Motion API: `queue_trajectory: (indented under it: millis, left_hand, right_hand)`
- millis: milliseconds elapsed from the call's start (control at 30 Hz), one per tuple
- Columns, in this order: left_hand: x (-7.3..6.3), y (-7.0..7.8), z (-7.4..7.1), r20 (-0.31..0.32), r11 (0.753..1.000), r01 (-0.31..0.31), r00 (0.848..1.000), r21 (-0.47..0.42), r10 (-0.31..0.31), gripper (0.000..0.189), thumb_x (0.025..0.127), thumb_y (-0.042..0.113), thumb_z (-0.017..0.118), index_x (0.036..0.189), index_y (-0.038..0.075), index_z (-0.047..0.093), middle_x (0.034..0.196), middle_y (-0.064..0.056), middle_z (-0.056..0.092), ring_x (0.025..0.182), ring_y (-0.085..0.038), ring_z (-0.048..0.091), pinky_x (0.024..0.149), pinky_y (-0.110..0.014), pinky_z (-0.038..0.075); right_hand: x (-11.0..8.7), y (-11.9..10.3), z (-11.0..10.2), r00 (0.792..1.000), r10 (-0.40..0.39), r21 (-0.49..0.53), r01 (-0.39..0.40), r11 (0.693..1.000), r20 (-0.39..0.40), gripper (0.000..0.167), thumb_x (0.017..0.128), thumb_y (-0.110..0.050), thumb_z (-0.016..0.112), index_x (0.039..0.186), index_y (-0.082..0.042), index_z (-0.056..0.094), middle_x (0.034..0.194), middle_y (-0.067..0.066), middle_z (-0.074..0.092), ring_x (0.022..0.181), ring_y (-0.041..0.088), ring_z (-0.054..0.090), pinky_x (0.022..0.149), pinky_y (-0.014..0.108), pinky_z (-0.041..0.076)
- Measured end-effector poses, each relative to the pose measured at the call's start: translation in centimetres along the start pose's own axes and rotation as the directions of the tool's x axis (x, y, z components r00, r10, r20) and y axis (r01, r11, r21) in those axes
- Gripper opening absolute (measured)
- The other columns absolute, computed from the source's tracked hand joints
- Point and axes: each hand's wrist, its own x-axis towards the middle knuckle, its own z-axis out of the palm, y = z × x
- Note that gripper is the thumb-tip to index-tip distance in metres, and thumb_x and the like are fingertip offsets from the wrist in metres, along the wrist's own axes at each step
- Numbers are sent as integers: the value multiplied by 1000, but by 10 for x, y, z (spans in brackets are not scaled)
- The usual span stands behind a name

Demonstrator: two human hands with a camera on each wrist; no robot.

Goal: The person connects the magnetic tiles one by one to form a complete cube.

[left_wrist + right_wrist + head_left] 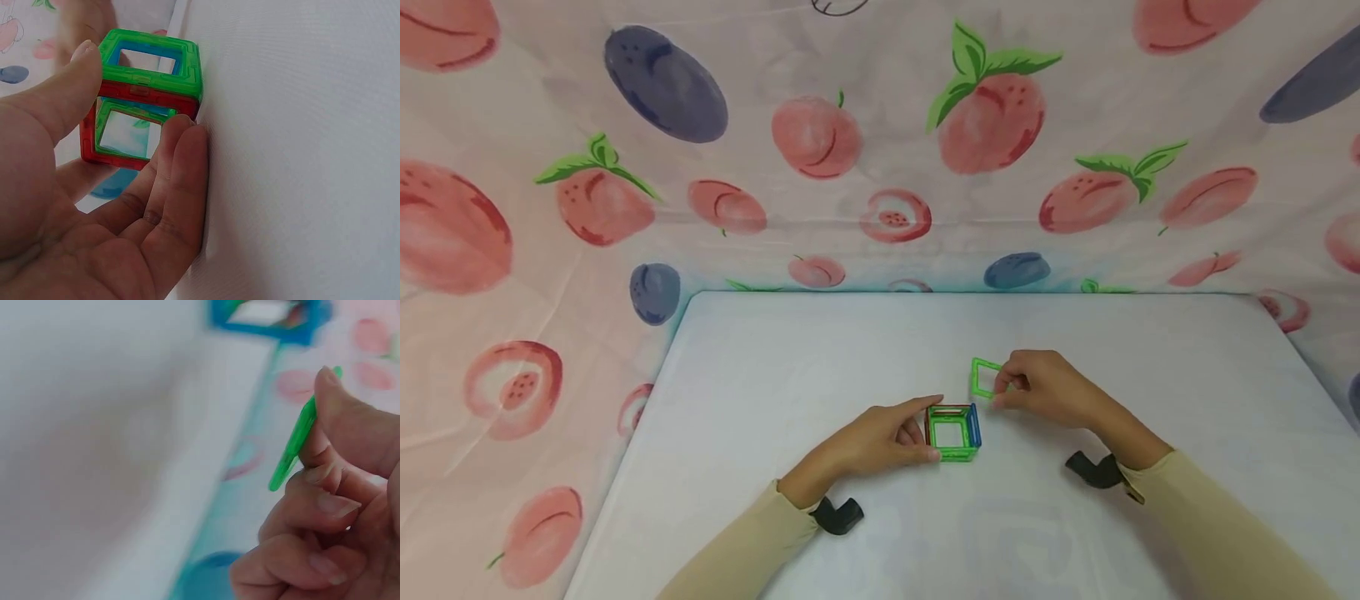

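An open-topped cube of magnetic tile frames (956, 455) stands on the white table, with green, red and blue sides. My left hand (876, 437) grips it from the left, thumb at the near side and index finger along the far side. The left wrist view shows a green frame (150, 78) facing the thumb and a red one toward the palm. To the right and slightly beyond the cube, my right hand (1052, 387) pinches a green square magnetic tile (975, 377) between thumb and fingers. In the right wrist view this tile (294, 447) appears edge-on, apart from the cube.
A white tabletop (790, 350) spreads around both hands. Fruit-printed cloth (737, 167) rises behind the table and along its left side. Black wrist devices (838, 516) sit under both sleeve cuffs.
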Motion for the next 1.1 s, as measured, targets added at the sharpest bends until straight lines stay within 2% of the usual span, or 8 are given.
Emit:
queue_trajectory:
  millis: [100,200,467,633,867,1000,1100]
  left_hand:
    - [1,1,0,2,1000,3,1000,-1,-3,76,92,44,76,157,26,41,95,11,66,85,-1,63,83,-22,50]
    - [0,1,-1,2,1000,4,1000,-6,-4,75,92,44,76,157,27,41,95,11,66,85,-1,64,83,-22,50]
    - [0,-1,-3,14,1000,10,1000,-25,-10,76,92,43,76,157,29,40,97,12,67,87,0,65,86,-22,50]
    - [1,0,-2,26,999,7,1000,-31,-6,78,92,40,77,158,27,39,97,11,66,87,-1,64,86,-23,50]
    - [2,-2,-1,30,999,2,1000,-32,-1,77,92,41,77,158,27,40,97,12,67,87,-1,64,86,-23,50]
    - [1,-3,-4,41,997,26,999,-73,-23,75,94,43,74,158,28,39,102,11,67,88,-4,65,87,-25,50]
    - [1,-3,-5,49,980,69,997,-185,-61,67,98,40,70,157,25,41,104,7,69,88,-10,68,86,-27,52]
  right_hand:
    - [-10,-26,-3,1000,-10,23,10,1000,-8,12,86,-21,84,86,-19,72,73,-6,45,69,8,43,61,25,34]
    - [-15,-48,0,999,-25,26,25,999,28,12,86,-21,83,83,-21,71,74,-6,45,70,8,42,61,24,34]
    - [-16,-73,18,997,-16,-75,21,997,78,16,84,-24,84,79,-25,69,79,-11,51,74,7,47,65,23,40]
    - [-14,-80,24,996,31,-149,-18,989,83,18,83,-26,86,77,-24,69,80,-12,52,72,7,47,62,23,41]
    - [-13,-81,26,994,59,-153,-44,987,97,20,82,-25,87,76,-24,67,82,-9,54,72,9,48,60,24,41]
    - [-9,-72,24,995,32,-61,-26,998,95,17,85,-30,85,85,-23,69,79,-8,54,71,8,47,61,24,40]
    - [-2,-60,22,998,27,55,-30,998,55,16,92,-34,77,98,-20,72,74,-6,52,68,10,47,60,25,39]
